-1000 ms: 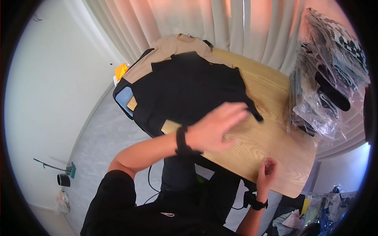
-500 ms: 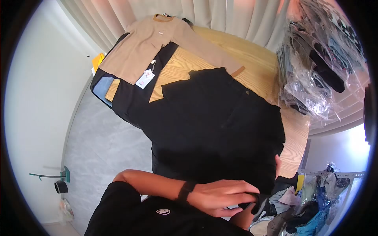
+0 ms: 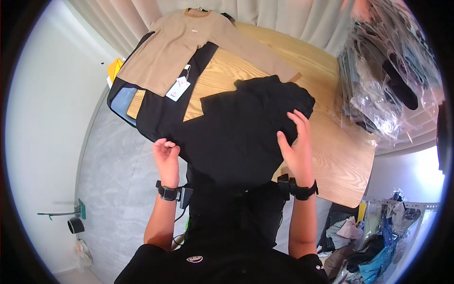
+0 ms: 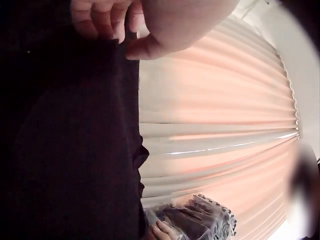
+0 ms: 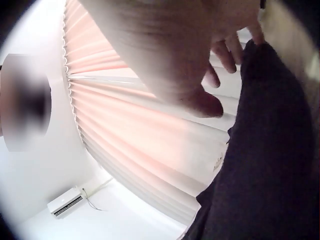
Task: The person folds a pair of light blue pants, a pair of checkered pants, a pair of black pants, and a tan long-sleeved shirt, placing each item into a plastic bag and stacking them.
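Head view: One black garment point(image 3: 236, 137) is draped over the table's point(image 3: 331, 161) near edge, its side pinched by one left hand point(image 3: 166, 161) and touched by one right hand point(image 3: 299, 154), fingers apart; one beige top point(image 3: 175, 47) is laid beyond, toward the far-left corner.

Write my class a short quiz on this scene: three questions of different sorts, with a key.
1. True or false: the beige long-sleeved top has a brown neckline.

2. At the black cloth garment, which hand has its thumb and fingers spread widest apart?
A) left hand
B) right hand
C) neither, both are fists

3. Fill in: on the person's right, a stack of mostly grey clothes is wrapped in clear ____.

Key: 1 true; 2 B; 3 plastic
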Demonstrator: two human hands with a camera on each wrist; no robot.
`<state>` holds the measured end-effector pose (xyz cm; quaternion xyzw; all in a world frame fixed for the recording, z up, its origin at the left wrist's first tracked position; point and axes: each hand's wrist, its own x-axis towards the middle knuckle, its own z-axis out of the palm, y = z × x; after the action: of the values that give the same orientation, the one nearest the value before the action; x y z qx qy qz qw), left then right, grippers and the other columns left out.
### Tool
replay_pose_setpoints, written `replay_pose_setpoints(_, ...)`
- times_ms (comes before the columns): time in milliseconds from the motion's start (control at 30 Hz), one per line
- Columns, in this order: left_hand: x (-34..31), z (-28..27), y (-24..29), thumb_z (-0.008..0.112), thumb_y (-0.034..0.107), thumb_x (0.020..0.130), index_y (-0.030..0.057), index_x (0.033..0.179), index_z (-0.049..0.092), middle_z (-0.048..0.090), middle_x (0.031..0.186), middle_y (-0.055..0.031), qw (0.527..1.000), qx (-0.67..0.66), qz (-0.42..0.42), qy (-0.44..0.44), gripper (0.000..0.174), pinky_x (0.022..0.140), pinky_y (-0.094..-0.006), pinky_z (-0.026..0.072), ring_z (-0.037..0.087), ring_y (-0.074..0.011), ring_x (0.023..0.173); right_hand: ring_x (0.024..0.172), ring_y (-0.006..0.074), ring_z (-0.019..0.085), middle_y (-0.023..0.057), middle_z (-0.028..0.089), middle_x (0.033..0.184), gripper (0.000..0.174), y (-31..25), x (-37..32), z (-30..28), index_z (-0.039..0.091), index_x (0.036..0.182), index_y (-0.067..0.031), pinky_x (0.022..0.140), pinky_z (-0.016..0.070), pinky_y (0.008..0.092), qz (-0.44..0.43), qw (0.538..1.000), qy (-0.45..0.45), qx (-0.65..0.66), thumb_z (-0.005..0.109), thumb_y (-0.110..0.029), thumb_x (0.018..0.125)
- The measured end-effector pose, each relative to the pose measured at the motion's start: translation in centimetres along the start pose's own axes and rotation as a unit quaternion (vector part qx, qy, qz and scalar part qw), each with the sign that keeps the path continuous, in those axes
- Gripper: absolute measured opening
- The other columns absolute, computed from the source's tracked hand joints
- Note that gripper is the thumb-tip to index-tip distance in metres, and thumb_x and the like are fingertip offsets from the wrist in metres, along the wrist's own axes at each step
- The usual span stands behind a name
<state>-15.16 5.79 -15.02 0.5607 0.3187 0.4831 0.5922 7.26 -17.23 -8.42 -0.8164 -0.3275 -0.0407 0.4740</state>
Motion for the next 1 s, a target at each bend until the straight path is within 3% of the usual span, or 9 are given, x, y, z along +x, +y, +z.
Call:
replay_pose_setpoints(67,0.3,-0.1,0.0,0.059,-0.004,0.082,0.0100,0.110,0.045,0.053,0.093,0.0006,0.991,0.022,-0.132,-0.013,0.035,0.079,-0.0252,0.0420,0.051,-0.0092,0.089,0.123,0.0335,0.040,0.0175,0.041,0.131,0.051,1.6,-0.1,0.5,0.047,0.124,-0.0031,0.103,0.0327,0.0397,0.017,1.000,0.007,-0.017,0.066,-0.010,0.076)
replay_pose_setpoints(200,0.9,2.5,1.6,0.066,0.003,0.082,0.0059,0.120,0.043,0.055,0.096,-0.0048,0.994,0.075,-0.077,0.032,0.044,0.080,-0.0266,0.0450,0.054,-0.0115,0.087,0.124,0.0362,0.038,0.0270,0.038,0.132,0.068,4.9,0.6,0.8,0.034,0.133,0.0006,0.105,0.0303,0.0403,0.041,0.991,0.067,-0.105,0.069,-0.016,0.078)
replay_pose_setpoints(300,1.8,2.7,1.8,0.071,0.010,0.080,0.0023,0.123,0.043,0.057,0.100,-0.0080,0.993,0.093,-0.077,-0.002,0.052,0.079,-0.0259,0.0458,0.055,-0.0123,0.086,0.128,0.0288,0.035,0.0212,0.036,0.137,0.068,7.1,2.4,1.4,0.030,0.136,0.0053,0.106,0.0274,0.0361,0.145,0.953,0.088,0.253,0.066,-0.017,0.083)
replay_pose_setpoints(367,2.6,2.2,2.0,0.072,0.012,0.079,0.0008,0.122,0.044,0.057,0.102,-0.0087,0.989,0.109,-0.094,-0.044,0.053,0.078,-0.0254,0.0461,0.055,-0.0121,0.086,0.127,0.0278,0.036,0.0198,0.037,0.137,0.067,7.4,3.5,1.3,0.031,0.136,0.0050,0.106,0.0282,0.0353,0.170,0.947,0.098,0.256,0.066,-0.016,0.083)
replay_pose_setpoints(533,3.9,1.5,2.1,0.066,0.023,0.086,0.0001,0.093,0.062,0.060,0.078,0.0023,0.954,0.225,-0.139,-0.140,0.025,0.070,-0.0195,0.0415,0.051,-0.0041,0.075,0.123,0.0235,0.040,0.0158,0.042,0.132,0.057,6.4,4.7,1.6,0.038,0.131,0.0027,0.103,0.0314,0.0321,0.190,0.938,0.130,0.259,0.065,-0.011,0.083)
replay_pose_setpoints(733,3.0,-1.0,1.1,0.057,0.023,0.092,0.0075,0.095,0.060,0.061,0.094,0.0008,0.950,-0.132,-0.239,-0.149,0.016,0.084,-0.0249,0.0422,0.055,-0.0088,0.090,0.118,0.0214,0.046,0.0121,0.050,0.125,0.046,6.3,4.6,2.5,0.045,0.125,0.0014,0.100,0.0355,0.0302,0.058,0.944,0.166,0.278,0.063,-0.003,0.083)
replay_pose_setpoints(767,3.1,-1.9,0.9,0.052,0.024,0.094,0.0084,0.100,0.059,0.060,0.113,-0.0066,0.934,-0.186,-0.237,-0.193,0.018,0.093,-0.0348,0.0414,0.054,-0.0182,0.106,0.118,0.0214,0.046,0.0121,0.050,0.125,0.046,5.9,4.7,2.6,0.045,0.125,0.0014,0.100,0.0355,0.0302,0.060,0.944,0.165,0.279,0.063,-0.003,0.083)
replay_pose_setpoints(867,2.1,-3.0,-1.2,0.049,0.025,0.094,0.0098,0.104,0.059,0.053,0.127,-0.0127,0.889,-0.365,-0.213,-0.175,0.021,0.100,-0.0432,0.0376,0.048,-0.0270,0.119,0.117,0.0205,0.048,0.0115,0.053,0.122,0.043,5.4,6.1,3.5,0.046,0.124,0.0016,0.099,0.0364,0.0295,0.047,0.947,0.093,0.305,0.061,0.000,0.083)
replay_pose_setpoints(1000,1.8,-4.6,-3.7,0.053,0.024,0.090,0.0115,0.101,0.060,0.050,0.132,-0.0120,0.872,-0.412,-0.235,-0.123,0.018,0.101,-0.0448,0.0361,0.046,-0.0297,0.121,0.117,0.0216,0.048,0.0138,0.053,0.122,0.045,5.3,7.2,4.9,0.045,0.124,0.0023,0.100,0.0365,0.0315,0.005,0.961,0.039,0.274,0.062,-0.005,0.084)
